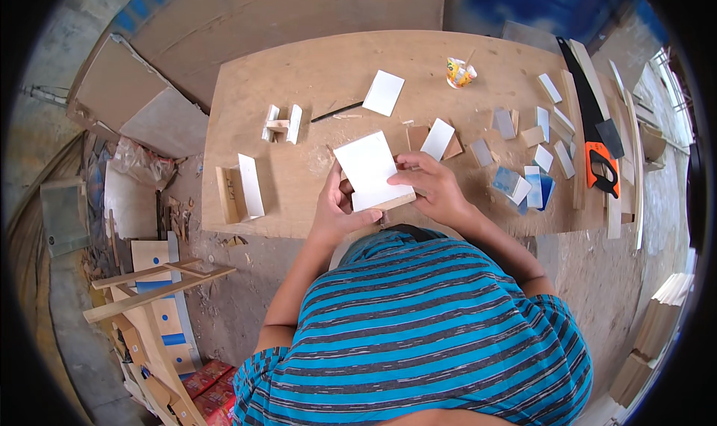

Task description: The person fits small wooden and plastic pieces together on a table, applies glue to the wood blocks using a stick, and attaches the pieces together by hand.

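Between my two hands, above the table's near edge, is a white-faced wooden piece (366,161), made of a squarish panel and a narrower strip with a bare wood edge along its near side. My left hand (336,211) grips its left side, thumb on the near corner and fingers curled behind. My right hand (433,191) holds the right side, with a finger lying on the white face. Beyond it lies another white panel (384,93), with a dark pencil-like stick (336,112) touching its left side. Whether the panel and strip are joined cannot be made out.
On the wooden table (254,75) stand a small H-shaped assembly (279,125) and an angled white-and-wood piece (246,191) at left. A patterned cup (461,73) stands at the back. Several small blocks (511,183) lie at right, beside an orange-handled saw (602,168) and long wood strips.
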A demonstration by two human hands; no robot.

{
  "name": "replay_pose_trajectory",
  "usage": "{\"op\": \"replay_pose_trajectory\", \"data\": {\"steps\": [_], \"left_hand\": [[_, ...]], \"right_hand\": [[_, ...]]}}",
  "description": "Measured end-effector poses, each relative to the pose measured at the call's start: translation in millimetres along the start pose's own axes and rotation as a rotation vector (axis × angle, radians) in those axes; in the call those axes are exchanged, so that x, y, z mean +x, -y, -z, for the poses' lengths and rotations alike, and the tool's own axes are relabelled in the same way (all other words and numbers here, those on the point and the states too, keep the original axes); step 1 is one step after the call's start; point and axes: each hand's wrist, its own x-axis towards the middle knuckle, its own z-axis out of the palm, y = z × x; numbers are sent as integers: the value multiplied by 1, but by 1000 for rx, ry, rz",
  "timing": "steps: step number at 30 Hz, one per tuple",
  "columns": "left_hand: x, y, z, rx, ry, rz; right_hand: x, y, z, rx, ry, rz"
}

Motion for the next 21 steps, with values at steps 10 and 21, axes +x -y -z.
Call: {"op": "replay_pose_trajectory", "data": {"steps": [10, 21], "left_hand": [[1, 19, 9, 27, -39, -33], [7, 32, 39, 5, -174, -53]], "right_hand": [[-2, -12, -7, -81, -48, 1], [6, -58, 53, -786, 121, -187]]}}
